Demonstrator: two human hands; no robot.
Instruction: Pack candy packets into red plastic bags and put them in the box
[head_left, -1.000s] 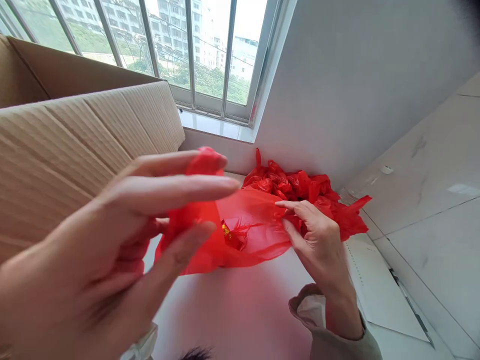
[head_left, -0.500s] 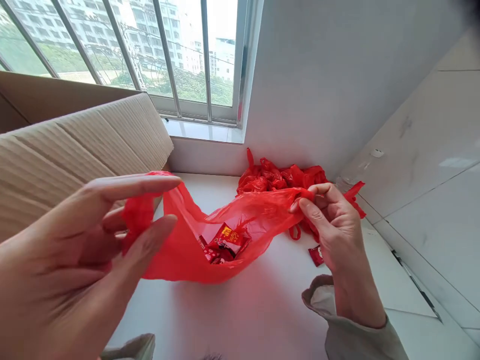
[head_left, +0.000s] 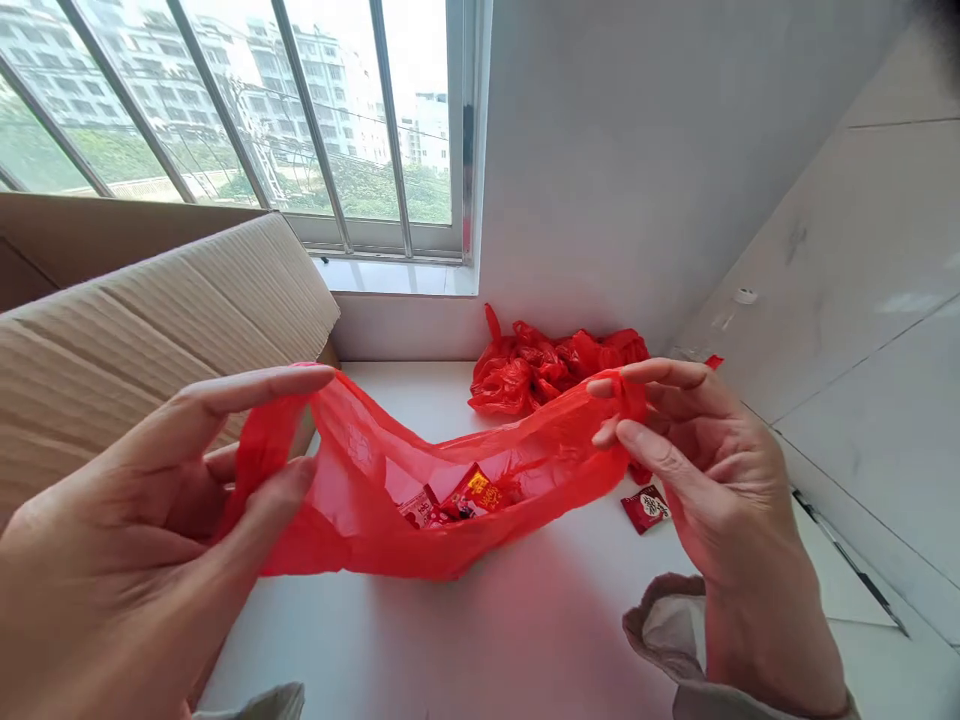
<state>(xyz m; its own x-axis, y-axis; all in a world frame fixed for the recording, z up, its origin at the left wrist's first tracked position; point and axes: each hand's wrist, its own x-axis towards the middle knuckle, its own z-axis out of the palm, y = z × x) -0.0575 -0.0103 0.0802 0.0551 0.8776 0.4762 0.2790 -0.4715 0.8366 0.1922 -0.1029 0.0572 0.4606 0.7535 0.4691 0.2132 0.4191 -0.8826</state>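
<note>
My left hand [head_left: 165, 500], half curled, thumb apart, hooks one end of the red bag [head_left: 420, 552]; my right hand [head_left: 720, 480], loosely curled, holds the other. Mouth spread between them, packets [head_left: 480, 490] inside, over white table [head_left: 480, 660].

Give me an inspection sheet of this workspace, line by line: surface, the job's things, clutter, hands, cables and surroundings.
Surface: white table, tinted red below the bag.
Job's things: red plastic bag, mouth open, with small packets inside; whether its underside touches the table, cannot tell.
Clutter: heap of red bags by the wall; loose packet on the table near the right wrist.
Hands: left hand holds the bag's left side, right hand its right.
Cables: nothing seen on the table.
Surroundings: cardboard box at left, barred window, grey wall.
</note>
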